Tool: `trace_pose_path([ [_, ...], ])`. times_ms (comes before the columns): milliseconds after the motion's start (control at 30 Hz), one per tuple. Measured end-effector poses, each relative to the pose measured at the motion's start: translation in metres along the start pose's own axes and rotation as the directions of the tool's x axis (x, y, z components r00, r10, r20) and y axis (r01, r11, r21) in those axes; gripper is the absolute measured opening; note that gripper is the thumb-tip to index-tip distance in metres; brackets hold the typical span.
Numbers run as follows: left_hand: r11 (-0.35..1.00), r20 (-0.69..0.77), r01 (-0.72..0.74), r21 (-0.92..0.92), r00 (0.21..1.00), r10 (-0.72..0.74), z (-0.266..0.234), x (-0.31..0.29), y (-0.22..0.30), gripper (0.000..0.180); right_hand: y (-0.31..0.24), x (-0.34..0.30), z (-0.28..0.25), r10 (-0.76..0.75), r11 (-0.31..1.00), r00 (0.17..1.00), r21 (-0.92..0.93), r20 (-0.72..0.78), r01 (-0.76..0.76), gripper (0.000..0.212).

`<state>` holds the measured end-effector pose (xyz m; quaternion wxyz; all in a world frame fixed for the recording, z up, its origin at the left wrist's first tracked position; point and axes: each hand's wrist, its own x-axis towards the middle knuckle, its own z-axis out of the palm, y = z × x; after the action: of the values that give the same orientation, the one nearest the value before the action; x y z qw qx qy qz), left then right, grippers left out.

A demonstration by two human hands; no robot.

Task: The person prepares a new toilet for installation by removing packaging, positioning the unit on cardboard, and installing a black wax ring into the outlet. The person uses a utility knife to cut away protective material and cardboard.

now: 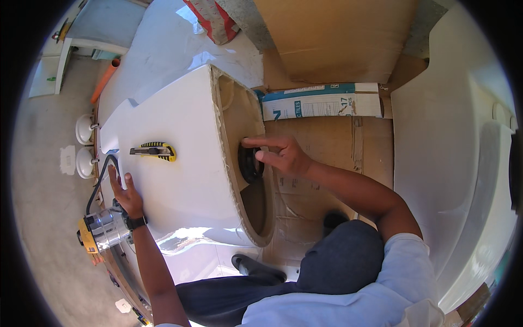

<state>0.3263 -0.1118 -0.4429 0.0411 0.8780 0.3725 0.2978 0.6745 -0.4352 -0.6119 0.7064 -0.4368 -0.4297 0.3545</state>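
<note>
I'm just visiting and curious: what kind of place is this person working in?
Probably a workshop or a site where moulded white bathroom or fibreglass shells are fitted. A large white moulded shell lies on flattened cardboard, a yellow utility knife rests on it, and a yellow power tool sits beside it.

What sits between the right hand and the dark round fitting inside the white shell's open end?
Nothing visible. The right hand already has its fingertips on the dark round fitting inside the white shell. The left hand rests flat on the shell's outer face.
</note>
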Motion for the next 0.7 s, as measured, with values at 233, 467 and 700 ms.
trace_pose_path([
  [233, 1.000, -0.011, -0.006, -0.009, 1.000, 0.006, 0.001, 0.000, 0.003, 0.075, -0.010, 0.005, 0.008, -0.469, 0.679, 0.847, -0.511, 0.250, 0.527, 0.033],
  [467, 1.000, 0.020, -0.006, -0.017, 1.000, 0.006, -0.001, 0.000, 0.005, 0.070, 0.016, -0.005, 0.015, -0.565, 0.549, 0.754, -0.530, 0.335, 0.647, 0.032],
  [700, 0.999, 0.005, -0.023, -0.039, 1.000, 0.024, 0.001, 0.001, -0.001, 0.076, 0.000, -0.010, 0.006, -0.363, 0.836, 0.900, -0.343, 0.240, 0.429, 0.033],
])
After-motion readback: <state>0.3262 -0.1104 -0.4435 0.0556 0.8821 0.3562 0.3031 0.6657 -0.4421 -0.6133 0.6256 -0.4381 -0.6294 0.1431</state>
